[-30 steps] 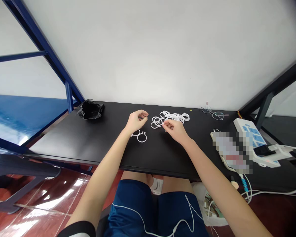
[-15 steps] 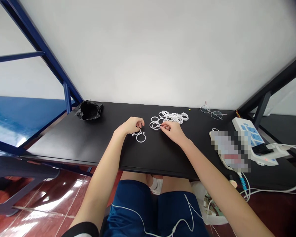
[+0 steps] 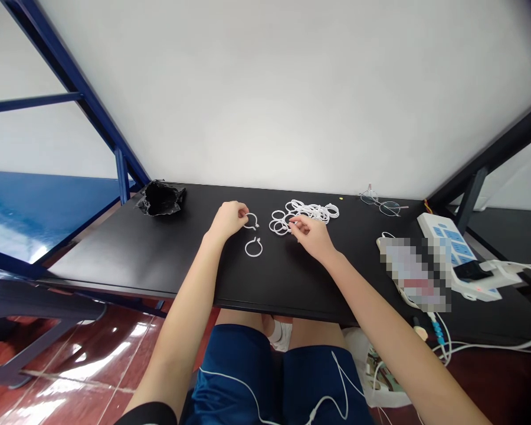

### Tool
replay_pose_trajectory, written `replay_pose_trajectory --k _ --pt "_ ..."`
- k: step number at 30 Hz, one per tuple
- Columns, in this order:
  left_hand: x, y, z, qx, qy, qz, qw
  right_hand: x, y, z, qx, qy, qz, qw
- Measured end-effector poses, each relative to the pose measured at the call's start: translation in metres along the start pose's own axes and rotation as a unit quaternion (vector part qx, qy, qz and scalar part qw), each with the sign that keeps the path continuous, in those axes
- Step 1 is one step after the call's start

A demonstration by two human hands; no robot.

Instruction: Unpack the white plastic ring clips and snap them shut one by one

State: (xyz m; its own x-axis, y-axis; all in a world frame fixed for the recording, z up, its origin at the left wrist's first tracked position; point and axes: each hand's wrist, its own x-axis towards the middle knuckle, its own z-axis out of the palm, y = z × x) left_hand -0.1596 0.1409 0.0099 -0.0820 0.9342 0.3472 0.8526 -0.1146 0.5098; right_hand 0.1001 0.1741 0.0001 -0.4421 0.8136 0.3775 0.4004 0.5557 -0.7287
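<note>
A heap of several white plastic rings point(image 3: 310, 211) lies on the black desk point(image 3: 159, 260) near the wall. My left hand point(image 3: 228, 219) is closed, pinching one white ring point(image 3: 251, 221) lifted just above the desk. A second white ring point(image 3: 253, 247) lies flat on the desk below it. My right hand point(image 3: 310, 234) rests at the heap's near left edge, its fingertips pinched on a ring there.
A crumpled black bag point(image 3: 161, 198) sits at the desk's back left. Glasses point(image 3: 383, 203) lie at the back right. A white power strip point(image 3: 454, 251), cables and a blurred flat object point(image 3: 413, 271) crowd the right side. Blue metal frame bars point(image 3: 92, 127) rise on the left.
My left hand picked one ring up off the desk and raised it toward the heap, leaving the other ring lying alone. My right hand stayed at the heap's edge.
</note>
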Motion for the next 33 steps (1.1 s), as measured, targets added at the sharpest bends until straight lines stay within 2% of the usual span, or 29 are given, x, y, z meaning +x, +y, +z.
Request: replay_pose_trajectory --k 3,5,8,11,18,26,33 --pt "0.0 0.013 0.005 -0.082 0.067 0.027 0.994 -0.002 -0.005 0.003 0.01 0.005 -0.025 1.0" --pt "-0.003 0.026 0.011 -0.133 0.094 0.058 0.985 -0.003 -0.008 0.006 0.004 -0.015 -0.042 0.999" --pt "-0.008 0.044 0.021 -0.164 0.093 0.11 0.976 -0.004 -0.008 0.01 -0.016 -0.05 -0.059 0.997" --pt "-0.011 0.053 0.027 -0.172 0.079 0.129 0.973 -0.004 -0.006 0.011 -0.035 -0.055 -0.05 0.997" --pt "-0.012 0.053 0.027 -0.19 0.08 0.123 0.971 -0.003 -0.007 0.01 -0.057 -0.05 -0.038 0.996" --pt "-0.012 0.053 0.027 -0.174 0.052 0.111 0.977 -0.003 -0.01 0.009 -0.099 -0.074 -0.105 0.987" --pt "-0.012 0.054 0.027 -0.182 0.042 0.088 0.978 -0.003 -0.011 0.005 -0.09 -0.111 -0.114 0.983"
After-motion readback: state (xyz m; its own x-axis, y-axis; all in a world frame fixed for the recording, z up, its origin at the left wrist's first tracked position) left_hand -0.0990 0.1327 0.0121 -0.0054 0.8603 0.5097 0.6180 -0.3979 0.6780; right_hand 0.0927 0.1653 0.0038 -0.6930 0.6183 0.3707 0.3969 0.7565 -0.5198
